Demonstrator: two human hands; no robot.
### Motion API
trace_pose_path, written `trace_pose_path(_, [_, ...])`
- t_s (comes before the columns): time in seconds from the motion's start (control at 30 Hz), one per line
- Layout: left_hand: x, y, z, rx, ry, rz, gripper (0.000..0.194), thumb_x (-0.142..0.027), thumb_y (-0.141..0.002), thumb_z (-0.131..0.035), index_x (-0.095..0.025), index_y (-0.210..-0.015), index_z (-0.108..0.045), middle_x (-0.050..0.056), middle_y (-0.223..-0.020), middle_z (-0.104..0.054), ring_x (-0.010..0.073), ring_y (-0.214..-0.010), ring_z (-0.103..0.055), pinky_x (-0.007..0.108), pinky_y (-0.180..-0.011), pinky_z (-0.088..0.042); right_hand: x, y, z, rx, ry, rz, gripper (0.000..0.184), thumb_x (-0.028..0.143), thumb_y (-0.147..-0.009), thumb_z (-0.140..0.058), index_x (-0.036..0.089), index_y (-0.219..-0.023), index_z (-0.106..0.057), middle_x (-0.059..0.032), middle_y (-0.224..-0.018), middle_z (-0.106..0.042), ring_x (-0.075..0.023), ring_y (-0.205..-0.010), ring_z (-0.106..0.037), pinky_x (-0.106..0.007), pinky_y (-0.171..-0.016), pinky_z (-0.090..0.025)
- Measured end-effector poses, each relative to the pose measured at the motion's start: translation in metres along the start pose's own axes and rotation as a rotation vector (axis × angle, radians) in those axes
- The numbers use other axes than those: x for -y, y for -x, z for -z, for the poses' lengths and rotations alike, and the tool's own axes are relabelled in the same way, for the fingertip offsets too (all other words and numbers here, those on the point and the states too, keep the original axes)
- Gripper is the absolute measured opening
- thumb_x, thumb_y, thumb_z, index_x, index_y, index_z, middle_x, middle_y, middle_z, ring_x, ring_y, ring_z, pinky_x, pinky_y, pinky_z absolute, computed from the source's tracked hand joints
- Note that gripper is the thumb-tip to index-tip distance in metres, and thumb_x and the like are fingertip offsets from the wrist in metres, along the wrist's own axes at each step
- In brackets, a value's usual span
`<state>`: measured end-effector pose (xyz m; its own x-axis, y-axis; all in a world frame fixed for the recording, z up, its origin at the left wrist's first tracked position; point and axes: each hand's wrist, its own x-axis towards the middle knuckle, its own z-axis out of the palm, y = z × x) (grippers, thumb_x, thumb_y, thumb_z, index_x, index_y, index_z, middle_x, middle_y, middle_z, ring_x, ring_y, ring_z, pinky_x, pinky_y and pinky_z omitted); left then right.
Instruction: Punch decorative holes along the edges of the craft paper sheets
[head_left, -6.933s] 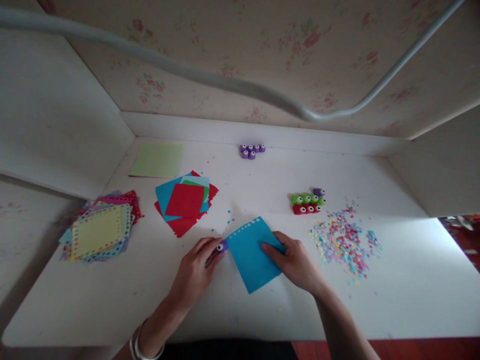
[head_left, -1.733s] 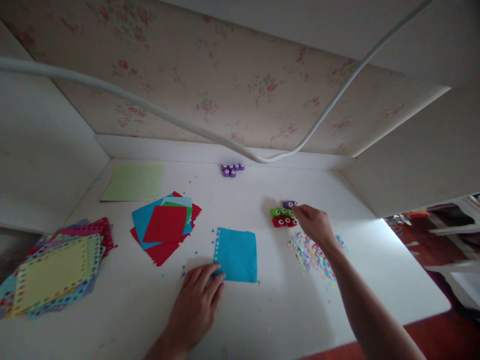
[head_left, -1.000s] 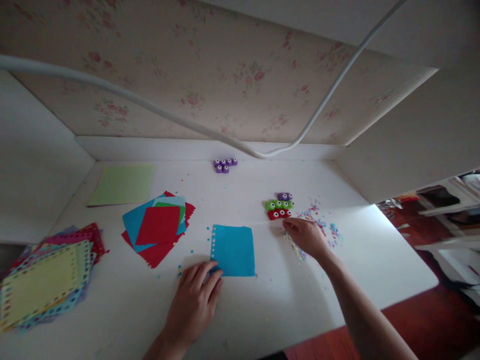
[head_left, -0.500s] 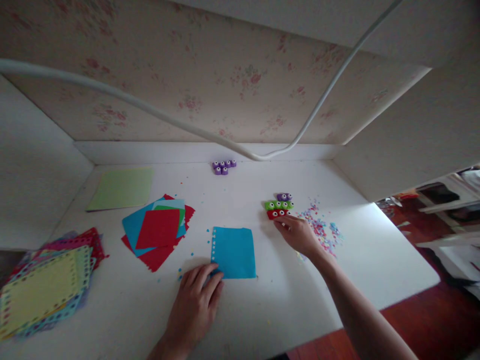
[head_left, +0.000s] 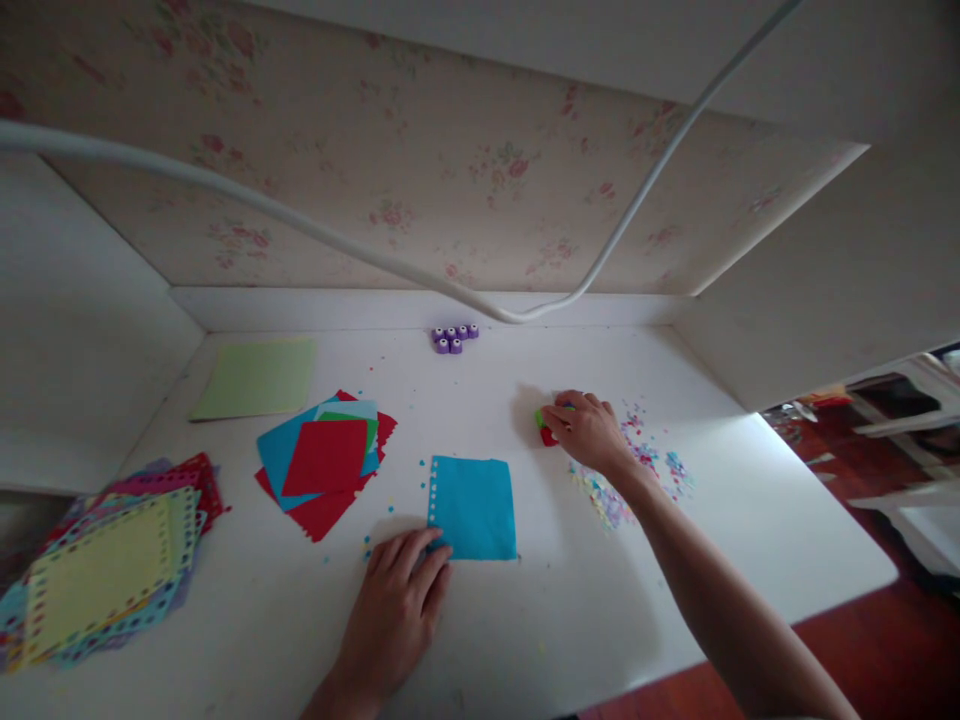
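My left hand (head_left: 401, 605) lies on the white table with its fingers stretched out, the fingertips on the lower left corner of a blue paper square (head_left: 474, 508). A column of punched holes runs down that sheet's left edge. Further right, my right hand (head_left: 589, 430) is curled over a small group of craft punches, fingers closed around them. A red punch (head_left: 548, 437) and a bit of a green punch (head_left: 540, 418) show beside the fingertips; the others are hidden under the hand. Several purple punches (head_left: 451, 339) stand near the back wall.
Coloured paper bits (head_left: 611, 490) are scattered beside my right forearm. Left of centre lies a pile of red, blue and green sheets (head_left: 324, 458). Punched sheets (head_left: 105, 575) are stacked at far left, with pale green paper (head_left: 255, 378) behind. A white cable (head_left: 360, 248) hangs across the view.
My right hand has moved from the front of the red punches to over the group, covering most of it. My left hand stays on the blue paper. The view has shifted slightly.
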<state>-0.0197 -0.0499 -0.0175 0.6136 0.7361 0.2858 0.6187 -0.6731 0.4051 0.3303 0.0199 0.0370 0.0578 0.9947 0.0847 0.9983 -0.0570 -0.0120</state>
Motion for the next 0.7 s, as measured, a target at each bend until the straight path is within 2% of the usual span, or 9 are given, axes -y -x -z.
trace_pose_path(0.13, [-0.002, -0.001, 0.003, 0.001, -0.007, 0.004, 0.023, -0.021, -0.096, -0.052, -0.024, -0.111, -0.069, 0.006, -0.118, -0.067, 0.025, -0.106, -0.061, 0.045, -0.093, -0.051, -0.018, -0.002, -0.003, -0.058, -0.048, -0.051, 0.034, 0.039, -0.1, -0.043, 0.032, -0.116, -0.072, -0.006, -0.12, -0.066, -0.0274, -0.102, -0.058, -0.041, -0.083, -0.042])
trace_pose_path(0.23, [-0.002, -0.002, 0.003, 0.003, -0.002, 0.003, 0.022, -0.021, -0.095, -0.052, -0.024, -0.11, -0.069, 0.006, -0.117, -0.067, 0.0252, -0.106, -0.061, 0.045, -0.092, -0.051, -0.031, -0.004, -0.005, -0.035, -0.028, -0.087, 0.033, 0.039, -0.098, -0.045, 0.033, -0.113, -0.073, -0.0072, -0.122, -0.065, -0.0295, -0.102, -0.056, -0.044, -0.084, -0.043])
trace_pose_path(0.47, [-0.001, -0.001, 0.002, 0.016, 0.017, 0.01, 0.022, -0.02, -0.096, -0.053, -0.024, -0.111, -0.068, 0.006, -0.118, -0.066, 0.0256, -0.107, -0.059, 0.046, -0.093, -0.05, -0.044, -0.005, -0.009, 0.027, -0.066, -0.015, 0.028, 0.039, -0.095, -0.051, 0.037, -0.108, -0.076, -0.0036, -0.126, -0.064, -0.0301, -0.104, -0.056, -0.045, -0.086, -0.044])
trace_pose_path(0.6, [-0.001, 0.0, 0.001, 0.023, 0.035, 0.012, 0.022, -0.019, -0.095, -0.053, -0.024, -0.112, -0.067, 0.006, -0.119, -0.066, 0.026, -0.108, -0.059, 0.047, -0.093, -0.05, -0.052, -0.004, -0.011, -0.049, -0.094, -0.07, 0.032, 0.037, -0.097, -0.046, 0.034, -0.112, -0.075, -0.0047, -0.122, -0.066, -0.0281, -0.103, -0.059, -0.044, -0.087, -0.045])
trace_pose_path(0.7, [0.0, 0.001, 0.0, 0.02, 0.038, 0.011, 0.022, -0.02, -0.096, -0.054, -0.025, -0.112, -0.066, 0.006, -0.119, -0.065, 0.0261, -0.108, -0.058, 0.047, -0.093, -0.049, -0.06, 0.0, -0.012, -0.082, -0.089, -0.106, 0.031, 0.035, -0.096, -0.048, 0.032, -0.108, -0.077, -0.006, -0.12, -0.067, -0.0284, -0.103, -0.059, -0.045, -0.088, -0.046])
